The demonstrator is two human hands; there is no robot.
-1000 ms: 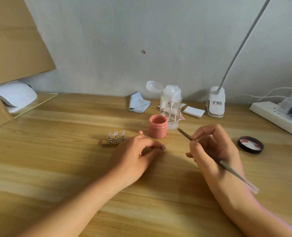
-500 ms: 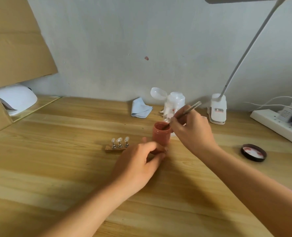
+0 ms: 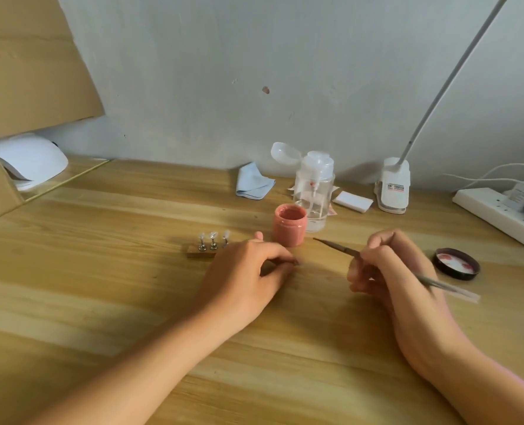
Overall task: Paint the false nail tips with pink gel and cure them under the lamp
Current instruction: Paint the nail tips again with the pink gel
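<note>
Three clear false nail tips [image 3: 213, 237] stand upright on metal pegs in a small wooden base [image 3: 200, 252], just beyond the left hand [image 3: 248, 277], whose knuckles cover the base's near end. The open pink gel jar [image 3: 289, 225] sits just past that hand's fingertips, beyond the gap between the two hands.

Over to the right hand [image 3: 389, 271]: it pinches the brush [image 3: 335, 246] pen-style. The dark bristle tip points at the jar and stops short of it, clear of the rim, while the handle runs back over the hand.

The left hand rests on the wooden table [image 3: 116, 271], fingers curled, thumb and forefinger tips meeting. There's a dark speck at the tips, and I can't tell whether anything is held there. The hands are apart, with bare wood between them.

Outside the right hand lies the black lid [image 3: 456, 263], inside up and smeared pink. Right behind the jar is a clear pump bottle [image 3: 314, 191], its cap flipped open. Around it at the wall are a blue cloth [image 3: 253, 184], a white block [image 3: 352, 201] and a clip-on desk lamp [image 3: 392, 187]. A power strip [image 3: 496, 213] sits far off the right hand. Well beyond the left hand, the white curing lamp [image 3: 29, 161] sits under a cardboard panel [image 3: 31, 62].
</note>
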